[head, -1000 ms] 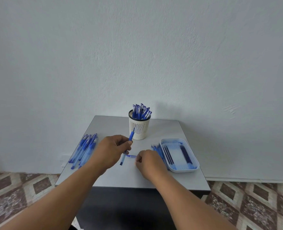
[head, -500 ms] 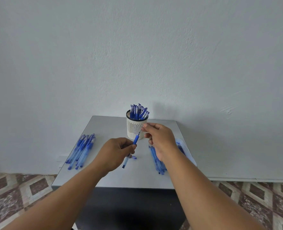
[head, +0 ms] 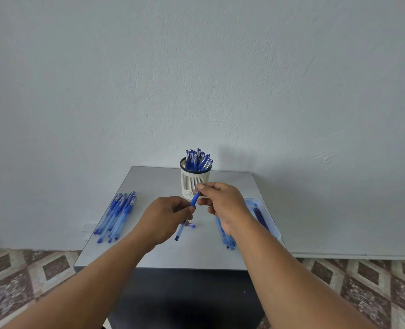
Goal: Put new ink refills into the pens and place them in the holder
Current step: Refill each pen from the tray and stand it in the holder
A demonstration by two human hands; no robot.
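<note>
My left hand (head: pixel 164 218) grips a blue pen (head: pixel 193 201) by its barrel, held slanted above the table. My right hand (head: pixel 222 201) pinches the pen's upper end with thumb and fingertips. Just behind the hands stands a white slotted holder (head: pixel 192 181) with several blue pens upright in it. A small pen cap (head: pixel 191 225) lies on the table under the hands. Several blue pens (head: pixel 116 217) lie in a bunch at the left. A clear tray (head: pixel 271 224) with refills sits at the right, partly hidden by my right forearm.
The small grey table (head: pixel 154 181) stands against a white wall. Another bunch of pen barrels or refills (head: pixel 227 241) lies beside the tray, under my right wrist. Patterned floor tiles (head: pixel 25 269) show on both sides of the table.
My right hand left the table near the tray, rose and came to the pen's upper end. The left hand kept its hold on the pen and raised it slightly.
</note>
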